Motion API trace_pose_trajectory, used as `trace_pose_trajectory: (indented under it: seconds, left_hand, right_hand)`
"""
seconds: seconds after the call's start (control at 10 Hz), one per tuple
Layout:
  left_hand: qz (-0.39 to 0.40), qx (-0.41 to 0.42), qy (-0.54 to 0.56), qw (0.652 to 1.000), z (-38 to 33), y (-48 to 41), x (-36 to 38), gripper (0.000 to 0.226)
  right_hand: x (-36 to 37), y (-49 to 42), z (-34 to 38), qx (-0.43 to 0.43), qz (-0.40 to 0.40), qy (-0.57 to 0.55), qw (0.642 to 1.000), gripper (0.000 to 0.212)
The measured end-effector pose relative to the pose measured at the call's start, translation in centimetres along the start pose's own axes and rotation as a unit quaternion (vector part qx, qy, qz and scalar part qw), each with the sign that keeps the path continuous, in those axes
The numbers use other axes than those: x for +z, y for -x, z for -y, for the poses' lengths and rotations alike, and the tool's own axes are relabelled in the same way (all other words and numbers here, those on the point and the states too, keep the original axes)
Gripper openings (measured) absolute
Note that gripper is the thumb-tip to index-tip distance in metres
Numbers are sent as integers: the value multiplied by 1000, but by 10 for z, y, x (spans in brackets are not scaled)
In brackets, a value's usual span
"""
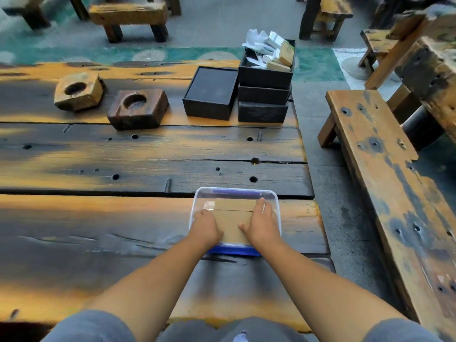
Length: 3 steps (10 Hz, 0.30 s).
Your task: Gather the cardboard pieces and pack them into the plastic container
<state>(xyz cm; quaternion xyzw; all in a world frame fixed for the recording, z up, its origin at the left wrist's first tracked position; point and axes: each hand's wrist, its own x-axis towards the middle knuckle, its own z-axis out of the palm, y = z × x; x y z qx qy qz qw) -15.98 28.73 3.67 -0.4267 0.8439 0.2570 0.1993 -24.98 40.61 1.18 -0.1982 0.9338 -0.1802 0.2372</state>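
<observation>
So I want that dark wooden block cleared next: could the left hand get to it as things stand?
Probably yes: bare table lies between the left hand and the dark wooden block, though that hand is pressing cardboard.

Long weathered plank table (148,149), orange-and-black stained wood, drilled holes. Matching rough wooden bench (385,174) at right, more wooden stools (128,16) beyond. Grey concrete floor (328,134); teal patterned rug (318,65) past table. Soft daylight.
</observation>
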Motion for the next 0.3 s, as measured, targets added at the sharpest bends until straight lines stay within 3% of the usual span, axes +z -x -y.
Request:
trace_pose_trajectory:
  seconds: [0.2,0.3]
  left_hand:
    - [-24,127,55,990,46,27,-40,26]
    - [-49,154,68,984,57,36,-72,26]
  right_hand:
    - [-33,36,24,-43,-16,-59,997,39]
    - [-46,52,49,-81,8,-95,992,30]
